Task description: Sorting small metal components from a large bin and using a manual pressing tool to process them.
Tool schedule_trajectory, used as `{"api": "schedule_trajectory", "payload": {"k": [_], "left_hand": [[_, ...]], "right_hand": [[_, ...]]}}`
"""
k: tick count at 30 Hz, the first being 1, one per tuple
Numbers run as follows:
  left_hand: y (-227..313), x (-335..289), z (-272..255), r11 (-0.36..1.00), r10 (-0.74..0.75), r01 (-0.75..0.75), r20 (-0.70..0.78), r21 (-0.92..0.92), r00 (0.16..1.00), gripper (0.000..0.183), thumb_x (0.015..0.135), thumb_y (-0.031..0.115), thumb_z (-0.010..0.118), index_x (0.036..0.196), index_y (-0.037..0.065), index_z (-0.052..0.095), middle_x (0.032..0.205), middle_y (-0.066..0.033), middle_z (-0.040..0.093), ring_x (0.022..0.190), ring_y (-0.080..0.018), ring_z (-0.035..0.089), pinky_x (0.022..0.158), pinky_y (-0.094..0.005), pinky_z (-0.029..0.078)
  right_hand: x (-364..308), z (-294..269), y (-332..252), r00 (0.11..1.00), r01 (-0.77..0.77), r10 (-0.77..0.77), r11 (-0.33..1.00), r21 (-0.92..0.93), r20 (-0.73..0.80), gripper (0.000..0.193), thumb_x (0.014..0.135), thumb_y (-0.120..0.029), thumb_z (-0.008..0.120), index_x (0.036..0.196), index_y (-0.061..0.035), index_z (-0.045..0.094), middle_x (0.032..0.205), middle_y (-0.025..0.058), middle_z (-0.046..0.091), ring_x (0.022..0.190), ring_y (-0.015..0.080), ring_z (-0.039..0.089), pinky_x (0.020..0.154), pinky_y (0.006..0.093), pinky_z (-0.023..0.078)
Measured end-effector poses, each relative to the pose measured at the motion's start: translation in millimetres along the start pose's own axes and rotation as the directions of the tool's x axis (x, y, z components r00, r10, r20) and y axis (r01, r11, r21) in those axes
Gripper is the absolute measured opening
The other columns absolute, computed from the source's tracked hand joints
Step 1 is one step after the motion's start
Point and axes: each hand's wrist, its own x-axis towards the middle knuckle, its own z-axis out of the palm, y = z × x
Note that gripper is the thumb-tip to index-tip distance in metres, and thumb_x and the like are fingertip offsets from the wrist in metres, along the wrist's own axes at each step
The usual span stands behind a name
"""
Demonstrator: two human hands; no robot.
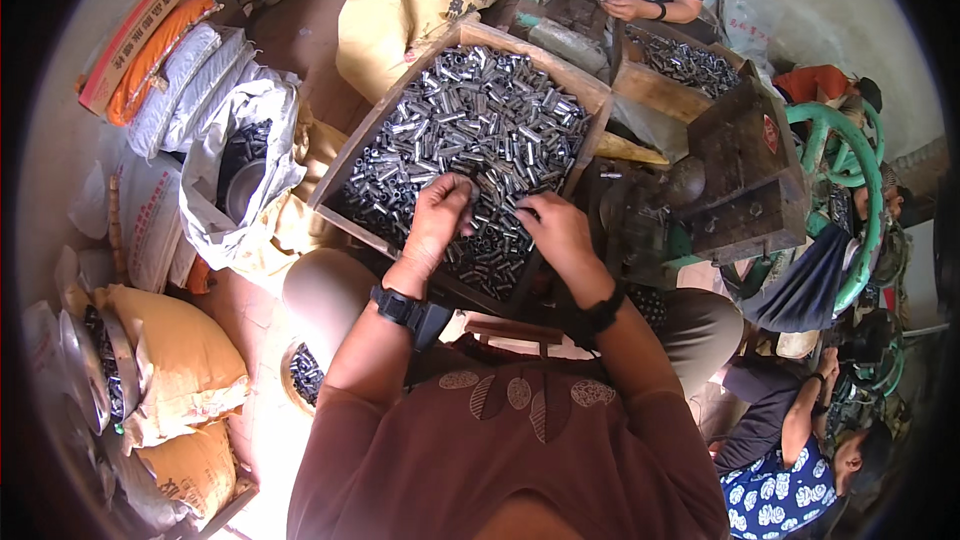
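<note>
A wooden tray in front of me is heaped with many short metal tubes, grey and shiny. Above the near half of the heap, my left hand has its fingers curled inward. What it holds, if anything, is hidden by the fingers. My right hand is a little to the right, its thumb and fingers bent together low over the tubes. Whatever lies between those fingertips is too small to make out. Both wrists wear dark bands.
White sacks are stacked on the left, beside an open white bag of parts. A yellow sack stands beyond the tray. At right are a dark machine box and green handwheel. Co-workers sit far right and near right.
</note>
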Motion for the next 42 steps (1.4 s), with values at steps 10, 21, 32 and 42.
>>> {"api": "schedule_trajectory", "payload": {"k": [10,21,32,42], "left_hand": [[-23.7,-0.2,19.0,0.193,0.334,-0.252,0.178,0.948,0.926,0.017,0.070,0.010,0.064,0.081,0.003,0.053,0.086,-0.0186,0.055,0.071,-0.0347,0.059,0.063,-0.0401,0.049],[-11.4,-8.1,21.9,0.548,0.424,-0.327,0.081,0.770,0.902,0.012,0.071,0.009,0.063,0.080,0.003,0.058,0.079,-0.0143,0.059,0.067,-0.0297,0.060,0.060,-0.0365,0.048],[-12.3,-37.2,115.4,0.881,0.432,-0.454,0.163,0.134,0.887,0.017,0.076,0.000,0.065,0.092,0.003,0.059,0.074,0.0005,0.058,0.062,-0.0063,0.052,0.058,-0.0202,0.044],[-9.0,-58.1,194.1,0.925,-0.151,0.263,0.370,-0.273,0.916,0.012,0.082,0.002,0.059,0.093,0.006,0.057,0.071,0.0016,0.053,0.046,-0.0008,0.033,0.036,-0.0145,0.020]], "right_hand": [[17.4,24.7,-6.2,0.990,0.136,-0.119,0.945,-0.298,0.074,0.014,0.068,-0.013,0.065,0.077,-0.0050,0.058,0.080,0.0097,0.056,0.079,0.0277,0.057,0.065,0.0357,0.049],[2.1,8.3,7.2,0.955,-0.288,0.246,0.627,0.724,0.166,0.019,0.078,-0.009,0.066,0.092,0.0001,0.055,0.073,0.0051,0.061,0.061,0.0116,0.057,0.052,0.0240,0.045],[-68.1,-71.3,28.6,0.929,-0.327,0.322,0.477,0.816,0.185,0.021,0.085,-0.018,0.059,0.099,-0.0036,0.062,0.071,-0.0007,0.058,0.060,0.0038,0.050,0.049,0.0176,0.041],[-137.4,-116.2,65.2,0.843,-0.287,0.530,0.295,0.911,0.094,0.013,0.083,-0.016,0.062,0.085,-0.0040,0.058,0.065,-0.0015,0.056,0.051,0.0027,0.047,0.047,0.0170,0.038]]}}
